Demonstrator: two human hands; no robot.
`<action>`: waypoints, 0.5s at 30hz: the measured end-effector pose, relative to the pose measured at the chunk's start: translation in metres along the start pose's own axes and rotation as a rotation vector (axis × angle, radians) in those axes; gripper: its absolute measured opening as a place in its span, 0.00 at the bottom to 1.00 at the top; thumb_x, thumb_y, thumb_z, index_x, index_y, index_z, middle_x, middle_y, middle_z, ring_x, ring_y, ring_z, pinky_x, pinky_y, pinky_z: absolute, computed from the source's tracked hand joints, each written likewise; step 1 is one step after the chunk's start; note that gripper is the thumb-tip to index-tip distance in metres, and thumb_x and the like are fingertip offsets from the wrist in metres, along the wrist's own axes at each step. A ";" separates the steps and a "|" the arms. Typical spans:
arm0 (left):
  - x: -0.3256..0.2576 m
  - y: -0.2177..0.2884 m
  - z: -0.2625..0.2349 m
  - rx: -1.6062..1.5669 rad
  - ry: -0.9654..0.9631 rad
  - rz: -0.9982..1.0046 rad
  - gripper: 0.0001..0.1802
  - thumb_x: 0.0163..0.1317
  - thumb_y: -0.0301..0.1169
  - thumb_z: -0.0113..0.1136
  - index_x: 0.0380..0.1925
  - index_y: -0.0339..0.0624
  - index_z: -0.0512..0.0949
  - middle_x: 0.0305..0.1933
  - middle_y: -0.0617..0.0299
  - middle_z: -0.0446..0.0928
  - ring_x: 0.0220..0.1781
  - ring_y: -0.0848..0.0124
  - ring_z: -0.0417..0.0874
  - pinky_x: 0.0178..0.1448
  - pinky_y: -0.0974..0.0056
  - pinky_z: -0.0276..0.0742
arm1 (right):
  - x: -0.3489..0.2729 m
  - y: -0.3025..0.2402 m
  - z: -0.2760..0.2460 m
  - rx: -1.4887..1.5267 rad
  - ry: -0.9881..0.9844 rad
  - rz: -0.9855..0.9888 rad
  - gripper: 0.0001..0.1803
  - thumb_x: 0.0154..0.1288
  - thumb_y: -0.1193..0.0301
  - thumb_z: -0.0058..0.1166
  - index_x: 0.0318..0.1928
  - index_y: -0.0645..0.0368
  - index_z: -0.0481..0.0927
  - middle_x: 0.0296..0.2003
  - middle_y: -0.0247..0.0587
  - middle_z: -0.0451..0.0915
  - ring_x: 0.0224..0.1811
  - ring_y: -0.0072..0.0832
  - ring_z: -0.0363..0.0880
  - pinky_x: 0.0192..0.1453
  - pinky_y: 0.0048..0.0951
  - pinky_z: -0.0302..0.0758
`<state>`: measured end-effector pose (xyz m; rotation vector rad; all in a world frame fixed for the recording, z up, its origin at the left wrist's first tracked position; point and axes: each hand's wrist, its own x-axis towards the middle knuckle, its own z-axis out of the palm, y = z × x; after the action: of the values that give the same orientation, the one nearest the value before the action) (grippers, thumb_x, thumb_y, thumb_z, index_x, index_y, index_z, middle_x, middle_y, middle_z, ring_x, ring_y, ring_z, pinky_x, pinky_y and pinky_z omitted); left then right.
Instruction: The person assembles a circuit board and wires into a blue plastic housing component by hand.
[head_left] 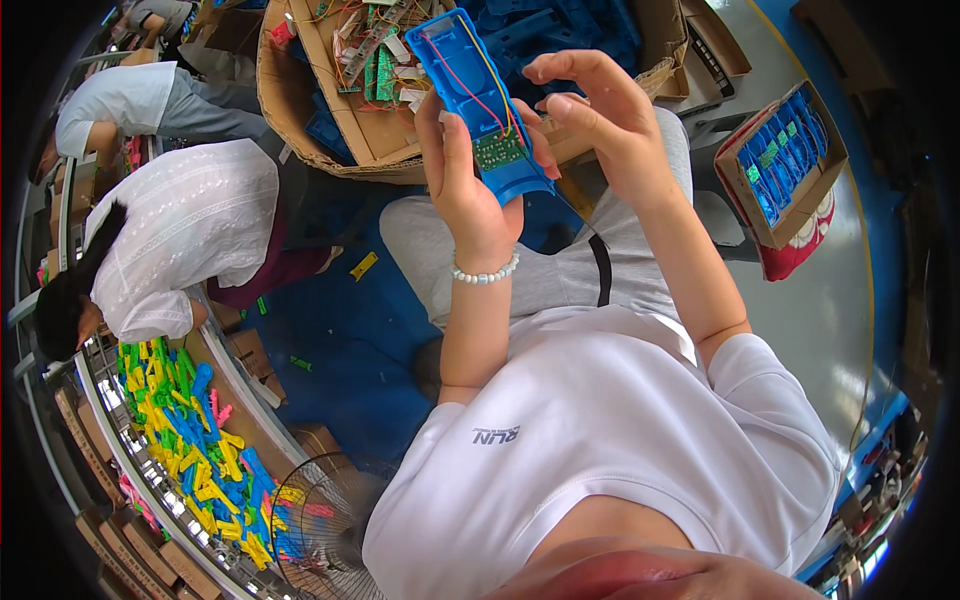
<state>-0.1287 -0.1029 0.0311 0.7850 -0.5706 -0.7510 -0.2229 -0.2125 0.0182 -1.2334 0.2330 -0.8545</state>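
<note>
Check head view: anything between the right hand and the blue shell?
Nothing: the right hand fingertips meet the blue shell near its green circuit board, head view.

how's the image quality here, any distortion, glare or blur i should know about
Head view: strong fisheye bending, with a black rim round the picture; the blue plastic shell and both hands, left hand and right hand, are sharp in even bright light; the pale floor at right looks washed out; the pile of coloured plastic parts at lower left is squeezed and softer.

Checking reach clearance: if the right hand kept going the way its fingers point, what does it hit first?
Likely the blue plastic housing held by the left hand: the right hand has its fingers curled toward the wires and green board; depth is unclear.
</note>
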 end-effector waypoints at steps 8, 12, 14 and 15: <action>0.003 -0.010 0.007 0.136 0.110 0.003 0.21 0.76 0.43 0.41 0.58 0.39 0.66 0.44 0.47 0.78 0.34 0.63 0.83 0.37 0.61 0.82 | -0.032 -0.003 -0.013 -0.233 -0.184 -0.065 0.10 0.54 0.70 0.71 0.37 0.54 0.84 0.61 0.43 0.66 0.61 0.32 0.71 0.61 0.35 0.73; 0.013 -0.021 0.009 0.029 0.124 -0.107 0.23 0.76 0.46 0.41 0.54 0.36 0.68 0.45 0.45 0.77 0.34 0.60 0.82 0.35 0.58 0.82 | -0.064 -0.026 -0.040 -0.655 -0.357 -0.239 0.15 0.48 0.68 0.74 0.38 0.53 0.85 0.68 0.47 0.62 0.70 0.43 0.60 0.64 0.43 0.70; 0.012 -0.031 0.013 0.100 0.051 -0.113 0.24 0.76 0.46 0.43 0.55 0.33 0.68 0.48 0.45 0.76 0.40 0.57 0.83 0.41 0.51 0.84 | -0.084 -0.037 -0.059 -0.625 -0.222 -0.108 0.18 0.50 0.66 0.73 0.42 0.54 0.84 0.67 0.51 0.63 0.70 0.46 0.63 0.68 0.46 0.65; 0.008 -0.040 0.020 0.100 0.011 -0.135 0.23 0.76 0.44 0.44 0.55 0.32 0.68 0.49 0.46 0.76 0.43 0.58 0.83 0.45 0.51 0.84 | -0.093 -0.037 -0.069 -0.650 -0.039 -0.125 0.19 0.52 0.67 0.72 0.45 0.57 0.83 0.64 0.49 0.68 0.67 0.43 0.68 0.67 0.44 0.66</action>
<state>-0.1528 -0.1363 0.0124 0.9270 -0.5522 -0.8459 -0.3434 -0.2024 0.0009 -1.8838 0.4273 -0.8916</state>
